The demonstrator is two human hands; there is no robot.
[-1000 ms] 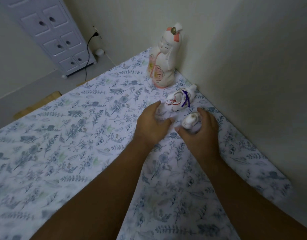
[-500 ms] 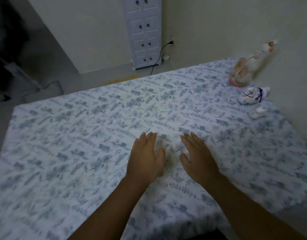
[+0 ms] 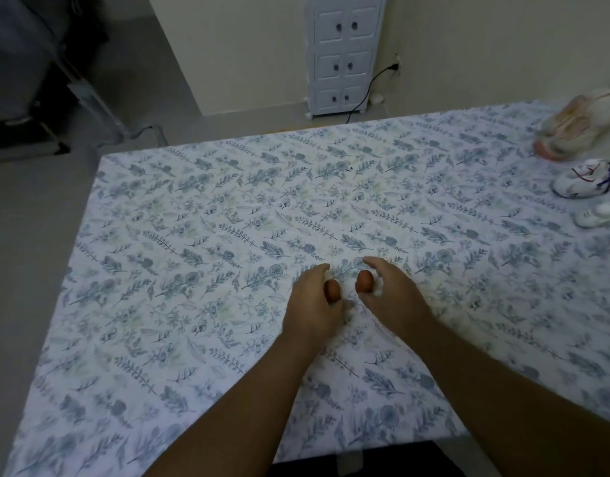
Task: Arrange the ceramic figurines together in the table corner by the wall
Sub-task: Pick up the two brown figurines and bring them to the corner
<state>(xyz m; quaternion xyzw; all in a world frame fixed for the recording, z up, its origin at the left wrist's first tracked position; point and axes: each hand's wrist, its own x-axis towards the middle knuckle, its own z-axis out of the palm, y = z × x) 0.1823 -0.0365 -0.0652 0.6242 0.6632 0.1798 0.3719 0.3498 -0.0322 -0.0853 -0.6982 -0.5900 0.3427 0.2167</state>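
Near the middle of the floral-cloth table (image 3: 193,235), my left hand (image 3: 313,308) curls around a small figurine with a brown rounded top (image 3: 332,290). My right hand (image 3: 393,297) curls around a second one like it (image 3: 364,281); the bodies of both are mostly hidden by my fingers. At the far right by the wall stand a tall pink-and-white doll figurine (image 3: 579,129), blurred, a white animal figurine with a blue ribbon (image 3: 585,179), and a small white figurine (image 3: 597,215). Both hands are well left of that group.
A white drawer cabinet (image 3: 344,53) stands on the floor beyond the table's far edge, with a black cable (image 3: 372,84) plugged into the wall beside it. Dark furniture (image 3: 38,80) fills the upper left. The table's near edge runs just below my forearms.
My view has swung left, away from the corner. Both hands left the figurines by the wall, came back to the table's middle, and went from flat and open to curled on two small brown-topped figurines.
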